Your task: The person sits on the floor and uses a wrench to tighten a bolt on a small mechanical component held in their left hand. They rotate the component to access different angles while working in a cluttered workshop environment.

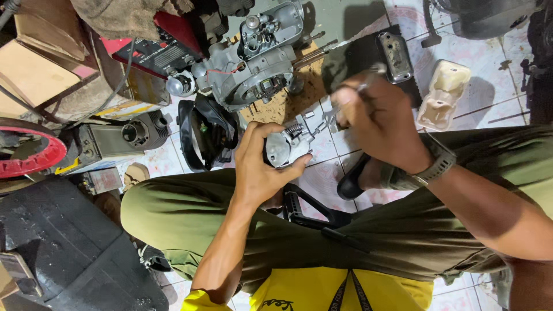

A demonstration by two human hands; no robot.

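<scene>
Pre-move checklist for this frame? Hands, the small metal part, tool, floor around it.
1. Left hand wrapped around the small metal part, held above the tiled floor: ok.
2. Right hand holds a thin metal tool: ok; the tool is blurred, kind cannot tell.
3. Tool tip seated on the part: cannot tell, hidden by fingers.
4. Engine block lies apart from both hands: ok.
5. Black bag close beside the left hand, floor crowded: not ok.
</scene>
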